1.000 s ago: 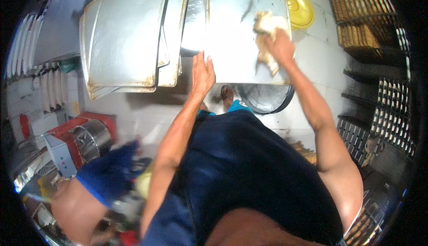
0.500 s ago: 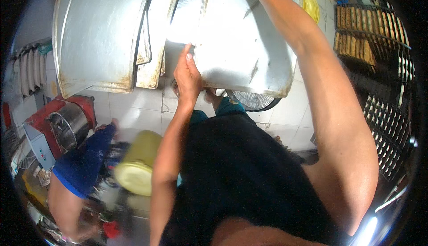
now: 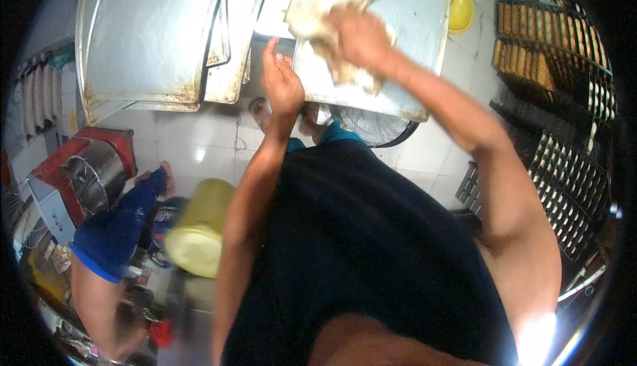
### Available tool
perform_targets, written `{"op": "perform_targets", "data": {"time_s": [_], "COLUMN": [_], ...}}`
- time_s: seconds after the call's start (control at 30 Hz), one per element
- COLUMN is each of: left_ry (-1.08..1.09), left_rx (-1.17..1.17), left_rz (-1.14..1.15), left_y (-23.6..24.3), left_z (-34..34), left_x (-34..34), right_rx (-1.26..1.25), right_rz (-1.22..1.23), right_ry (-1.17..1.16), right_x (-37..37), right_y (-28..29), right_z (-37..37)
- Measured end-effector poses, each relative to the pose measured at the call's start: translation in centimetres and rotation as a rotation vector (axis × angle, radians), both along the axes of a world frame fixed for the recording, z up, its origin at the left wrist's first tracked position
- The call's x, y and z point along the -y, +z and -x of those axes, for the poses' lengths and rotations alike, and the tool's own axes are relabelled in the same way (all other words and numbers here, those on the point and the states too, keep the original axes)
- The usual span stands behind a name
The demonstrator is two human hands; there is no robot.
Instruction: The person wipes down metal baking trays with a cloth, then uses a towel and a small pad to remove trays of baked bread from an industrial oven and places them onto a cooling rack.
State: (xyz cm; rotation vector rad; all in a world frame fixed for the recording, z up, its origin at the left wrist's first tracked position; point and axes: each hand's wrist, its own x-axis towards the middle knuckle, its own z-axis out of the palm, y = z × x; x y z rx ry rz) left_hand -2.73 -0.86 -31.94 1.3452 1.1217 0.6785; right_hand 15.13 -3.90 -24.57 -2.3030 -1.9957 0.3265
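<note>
A cream-coloured cloth (image 3: 328, 7) is bunched under my right hand (image 3: 361, 41), whose fingers are closed on it; motion blurs both. The cloth lies against a flat metal baking tray (image 3: 418, 54) with brownish marks along its rim. At that tray's left edge is my left hand (image 3: 283, 86), its fingers stretched out. Whether those fingers press on the rim, I cannot tell. More metal trays (image 3: 146, 41) with browned edges overlap on the left, partly past the top of the view.
A round fan (image 3: 371, 126) stands below the tray. Leftward are a yellow-green bucket (image 3: 199, 233), a red mixer with a steel bowl (image 3: 96, 173), and another person in blue shorts (image 3: 116, 243). Racks of long bread (image 3: 544, 27) and perforated trays (image 3: 567, 193) line the right, near a yellow basin (image 3: 460, 4).
My right hand has come from the tray's far edge down toward me and leftward, bringing the cloth over the tray's middle. The left hand stays near the tray's left edge.
</note>
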Motion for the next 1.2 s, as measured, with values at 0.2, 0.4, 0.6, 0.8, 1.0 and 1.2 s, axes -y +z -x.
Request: {"op": "perform_targets", "data": {"time_s": [0.2,0.4,0.6,0.8,1.0,1.2], "left_ry": [0.062,0.114,0.114,0.071,0.073,0.025], "left_rx": [0.269,0.048,-0.051,-0.033,-0.060,0.026], "left_rz": [-0.212,-0.502,-0.171,-0.176,-0.294,-0.277], "left_y": [-1.2,-2.8,0.0,0.4,-1.7,-0.5], "left_z": [0.2,-0.2,-0.2,-0.1,0.1,0.0], "left_x": [1.4,0.5,0.9,0.6,0.8,0.6], "right_rx": [-0.025,0.008,-0.167,-0.215,-0.166,-0.084], "right_rz": [-0.052,-0.102,-0.128,-0.043,-0.065,-0.139], "right_ry": [0.018,0.188,-0.295,-0.366,-0.449,-0.643], "right_x": [0.1,1.1,0.0,-1.3,-1.3,-10.3], "right_y": [-0.4,-0.9,-0.6,0.4,-0.3,-0.3], "right_z": [0.6,1.9,3.3,3.4,5.0,-7.7]}}
